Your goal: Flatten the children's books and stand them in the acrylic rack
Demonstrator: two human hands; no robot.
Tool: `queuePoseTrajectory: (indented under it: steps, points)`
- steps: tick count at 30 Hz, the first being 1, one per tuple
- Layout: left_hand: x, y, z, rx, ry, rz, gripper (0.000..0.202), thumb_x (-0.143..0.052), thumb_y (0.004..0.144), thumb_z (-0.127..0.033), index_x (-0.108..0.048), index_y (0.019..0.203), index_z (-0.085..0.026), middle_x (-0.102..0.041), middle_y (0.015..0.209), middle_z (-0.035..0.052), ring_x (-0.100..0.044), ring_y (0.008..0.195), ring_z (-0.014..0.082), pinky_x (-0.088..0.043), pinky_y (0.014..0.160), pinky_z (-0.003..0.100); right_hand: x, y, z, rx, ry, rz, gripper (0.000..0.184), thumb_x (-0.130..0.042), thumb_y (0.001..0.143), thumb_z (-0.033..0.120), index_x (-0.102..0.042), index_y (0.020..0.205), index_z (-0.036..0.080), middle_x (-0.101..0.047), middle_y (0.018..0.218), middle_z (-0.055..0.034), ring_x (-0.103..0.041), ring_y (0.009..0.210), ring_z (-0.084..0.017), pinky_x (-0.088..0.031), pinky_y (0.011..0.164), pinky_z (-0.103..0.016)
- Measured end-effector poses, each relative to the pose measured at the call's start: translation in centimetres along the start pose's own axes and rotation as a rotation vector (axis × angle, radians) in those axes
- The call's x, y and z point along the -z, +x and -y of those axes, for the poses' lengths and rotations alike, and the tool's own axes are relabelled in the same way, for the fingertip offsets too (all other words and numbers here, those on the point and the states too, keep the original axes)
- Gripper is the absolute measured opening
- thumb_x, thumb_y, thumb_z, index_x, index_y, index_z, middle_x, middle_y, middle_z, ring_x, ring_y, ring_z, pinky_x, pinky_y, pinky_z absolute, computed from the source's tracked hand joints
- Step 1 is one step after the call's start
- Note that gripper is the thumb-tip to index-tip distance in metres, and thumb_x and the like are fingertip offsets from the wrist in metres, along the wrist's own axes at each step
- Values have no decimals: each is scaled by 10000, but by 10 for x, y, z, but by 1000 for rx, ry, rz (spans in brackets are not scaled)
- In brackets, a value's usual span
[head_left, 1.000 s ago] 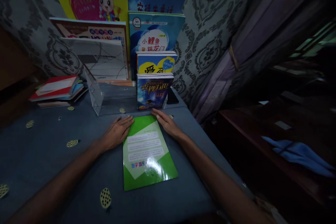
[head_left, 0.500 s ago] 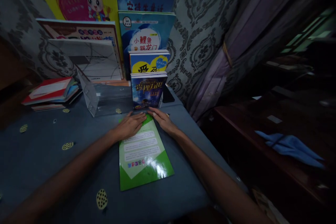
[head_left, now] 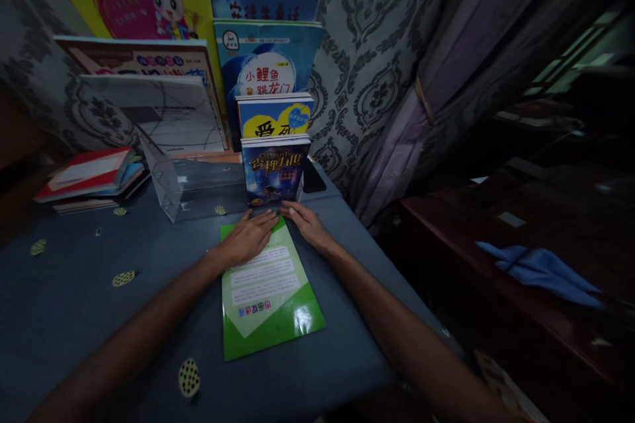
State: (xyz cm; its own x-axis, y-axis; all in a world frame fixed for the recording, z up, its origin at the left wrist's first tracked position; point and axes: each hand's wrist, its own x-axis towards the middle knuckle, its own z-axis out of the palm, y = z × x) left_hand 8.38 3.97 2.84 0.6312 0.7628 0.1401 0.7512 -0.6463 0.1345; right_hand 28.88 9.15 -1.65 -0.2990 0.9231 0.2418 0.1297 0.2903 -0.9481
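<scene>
A green book (head_left: pixel 272 327) lies flat on the blue tablecloth, its printed side up. My left hand (head_left: pixel 248 236) rests palm down across its far end, fingers stretched out. At the far right corner of the book, my right hand (head_left: pixel 303 223) lies with its fingers extended, their tips close to the foot of a dark blue book (head_left: pixel 274 172). That blue book stands upright at the front of a stepped row, before a yellow-and-blue book (head_left: pixel 275 117) and a teal book (head_left: pixel 268 56). Neither hand grips anything.
A clear acrylic stand (head_left: pixel 169 178) is left of the blue book, with a white-covered book (head_left: pixel 163 112) behind it. A stack of books (head_left: pixel 89 175) lies at far left. A black phone (head_left: pixel 312 177) sits right of the row. Beyond the table's right edge is a blue cloth (head_left: pixel 543 271).
The whole view has shifted slightly, so things appear a little further left. Both hands stay in nearly the same place by the green book.
</scene>
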Motion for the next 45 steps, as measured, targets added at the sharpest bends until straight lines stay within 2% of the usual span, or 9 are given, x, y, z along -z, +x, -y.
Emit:
queuePoseTrajectory:
  steps: [13,18,23,31,36,45]
  points:
    - [3,8,-5,-58,-22,32,538,-397,911,-107,-474,1436,-196,-485,1503,99,-423,1407,226,-284,1159,515,4,-1,5,19,-31,-27,398,-462,979,415,-611,1281,202,-734,1172,-106,-687,1115,-221,-511,1028,-435]
    - [1,8,-5,-71,-29,-12,514,-408,920,-114,-494,1421,-192,-514,1478,98,-427,1391,246,-300,1148,505,2,-3,9,31,-48,-72,385,-465,973,418,-629,1253,211,-747,1135,-91,-697,1088,-214,-524,1013,-425]
    - [3,8,-8,-124,-16,-49,471,-417,921,-101,-561,1357,-204,-591,1381,98,-514,1285,244,-357,1100,471,0,-6,15,59,-37,-52,406,-454,977,448,-625,1266,219,-750,1123,-84,-700,1078,-216,-536,995,-421]
    - [5,8,-12,-138,16,-46,414,-397,959,-118,-587,1320,-188,-609,1311,107,-540,1220,248,-408,1055,445,1,-12,24,78,-187,-8,399,-414,992,383,-618,1286,207,-748,1133,-92,-696,1079,-217,-534,979,-406]
    - [4,8,-12,-127,6,-38,419,-389,969,-133,-580,1332,-219,-599,1328,90,-535,1225,246,-427,1026,433,2,-13,28,113,-323,3,384,-405,995,348,-629,1280,224,-753,1129,-76,-694,1079,-219,-522,979,-409]
    - [9,2,-22,-187,-30,-17,444,-388,961,-79,-583,1339,-209,-618,1320,88,-535,1231,239,-358,1066,438,2,-15,31,136,-388,12,381,-400,994,295,-627,1285,203,-759,1108,-80,-699,1061,-217,-522,968,-396]
